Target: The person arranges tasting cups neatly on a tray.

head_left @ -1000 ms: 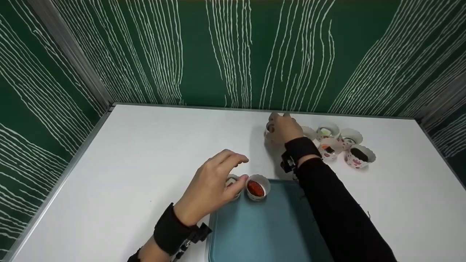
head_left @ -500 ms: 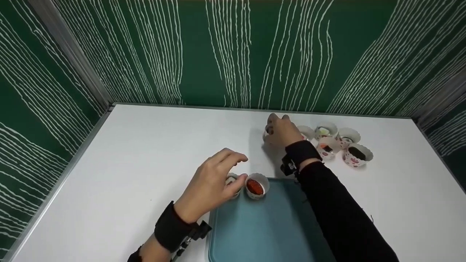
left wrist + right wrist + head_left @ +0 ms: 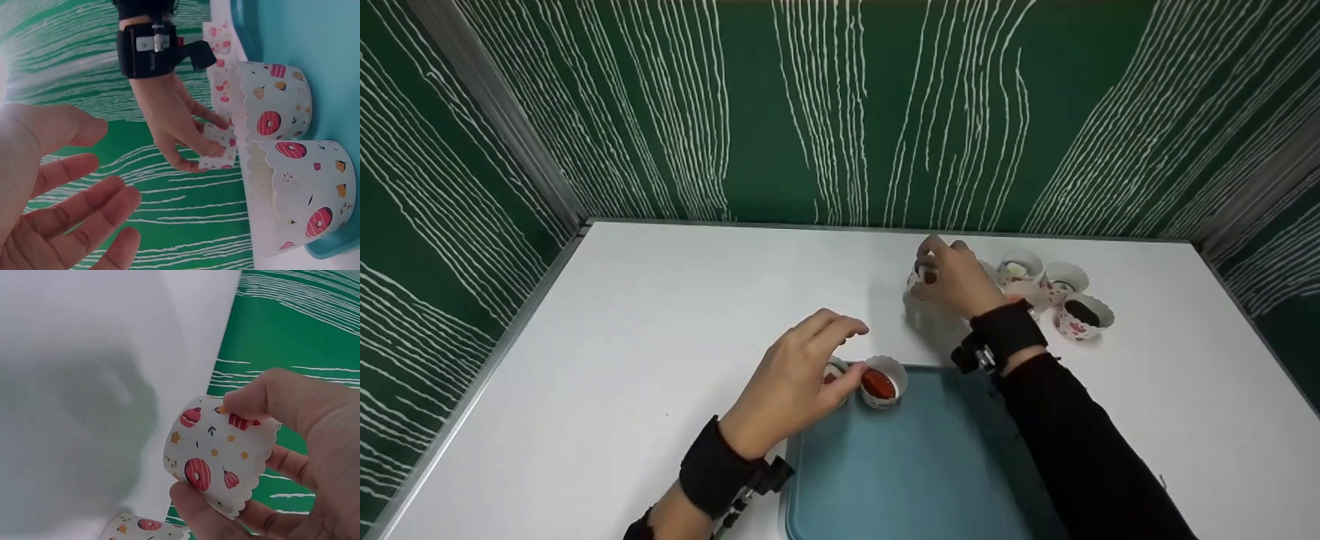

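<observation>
My right hand (image 3: pixel 956 277) pinches a paper baking cup (image 3: pixel 214 450) by its side near the back of the table. The cup is white, printed with doughnuts and cakes, with a scalloped rim. Something reddish-brown shows inside it in the head view. My left hand (image 3: pixel 802 367) hovers with its fingers spread and relaxed, holding nothing. Beneath and beside it, two more paper cups stand at the tray's far left corner. One cup (image 3: pixel 898 373) contains a red piece; the other cup (image 3: pixel 315 191) is partly hidden by my left thumb in the head view.
A blue-green tray (image 3: pixel 907 472) lies in front on the white table (image 3: pixel 585 390). Several similar cups cluster at the back right, including one with a dark filling (image 3: pixel 1096 330); my right hand and wrist partly cover some. A green wall (image 3: pixel 765 150) with white lines stands behind.
My right hand has shifted slightly right relative to the tray, together with the cup it pinches. More of that cup's inside shows now. My left hand stays nearly still.
</observation>
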The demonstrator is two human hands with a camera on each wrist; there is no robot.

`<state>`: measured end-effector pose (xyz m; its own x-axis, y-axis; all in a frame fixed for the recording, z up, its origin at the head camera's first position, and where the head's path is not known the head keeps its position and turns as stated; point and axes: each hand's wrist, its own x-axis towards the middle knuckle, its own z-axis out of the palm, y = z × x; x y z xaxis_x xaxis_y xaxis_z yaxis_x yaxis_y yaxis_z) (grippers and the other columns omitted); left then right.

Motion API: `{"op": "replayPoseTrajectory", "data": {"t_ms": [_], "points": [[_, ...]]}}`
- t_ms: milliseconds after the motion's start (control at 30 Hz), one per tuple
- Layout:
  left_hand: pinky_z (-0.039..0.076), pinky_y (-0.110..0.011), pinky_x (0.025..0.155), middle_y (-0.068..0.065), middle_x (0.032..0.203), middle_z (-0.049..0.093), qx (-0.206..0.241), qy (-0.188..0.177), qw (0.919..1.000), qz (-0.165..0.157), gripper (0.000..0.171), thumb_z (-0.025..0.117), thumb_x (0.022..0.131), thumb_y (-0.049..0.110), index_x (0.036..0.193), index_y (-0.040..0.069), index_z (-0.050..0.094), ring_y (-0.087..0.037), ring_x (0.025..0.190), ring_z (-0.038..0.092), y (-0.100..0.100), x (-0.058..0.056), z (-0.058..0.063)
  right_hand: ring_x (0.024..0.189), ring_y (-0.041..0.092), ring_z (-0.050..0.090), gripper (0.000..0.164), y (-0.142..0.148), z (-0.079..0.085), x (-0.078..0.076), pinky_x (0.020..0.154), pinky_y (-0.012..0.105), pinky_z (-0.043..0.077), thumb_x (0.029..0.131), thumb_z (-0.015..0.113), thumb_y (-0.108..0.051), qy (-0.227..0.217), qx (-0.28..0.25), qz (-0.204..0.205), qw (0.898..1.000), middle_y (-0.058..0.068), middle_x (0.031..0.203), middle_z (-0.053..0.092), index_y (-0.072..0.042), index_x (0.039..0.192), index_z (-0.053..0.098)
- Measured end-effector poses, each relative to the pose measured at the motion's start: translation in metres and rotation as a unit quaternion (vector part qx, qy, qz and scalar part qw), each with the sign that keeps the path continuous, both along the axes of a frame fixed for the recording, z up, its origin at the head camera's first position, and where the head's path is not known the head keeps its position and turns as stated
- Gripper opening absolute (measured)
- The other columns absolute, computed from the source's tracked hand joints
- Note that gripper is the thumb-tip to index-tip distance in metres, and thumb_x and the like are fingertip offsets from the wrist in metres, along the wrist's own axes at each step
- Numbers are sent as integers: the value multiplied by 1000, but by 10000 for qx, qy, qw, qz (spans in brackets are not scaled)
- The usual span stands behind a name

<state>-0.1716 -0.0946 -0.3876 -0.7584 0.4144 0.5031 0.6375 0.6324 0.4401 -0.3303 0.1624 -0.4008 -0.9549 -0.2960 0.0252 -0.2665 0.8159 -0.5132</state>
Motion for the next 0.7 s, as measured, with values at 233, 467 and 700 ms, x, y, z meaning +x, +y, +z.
{"op": "replayPoseTrajectory", "data": {"t_ms": [233,467,700], "points": [[57,-31,79,-3,115,71,24,-6,10000,16,31,81,96,15,125,11,70,-15,94,65,-1,2,0,111,39,56,51,13,-2,18,94,56,49,90,82,-15,219,-275,94,9993,27,121,67,-3,133,58],[58,-31,80,-4,116,71,-34,19,10000,-5,34,81,96,16,127,12,70,-15,96,66,2,3,2,104,34,56,50,26,1,39,84,47,48,87,83,-15,473,-504,60,9976,21,110,67,-5,131,61],[60,-33,83,-5,118,71,-78,-8,9999,-67,39,82,96,16,131,12,68,-18,99,68,4,4,2,106,34,57,48,39,4,63,88,47,47,89,81,-15,674,-763,107,9947,22,117,66,-6,133,62]]}}
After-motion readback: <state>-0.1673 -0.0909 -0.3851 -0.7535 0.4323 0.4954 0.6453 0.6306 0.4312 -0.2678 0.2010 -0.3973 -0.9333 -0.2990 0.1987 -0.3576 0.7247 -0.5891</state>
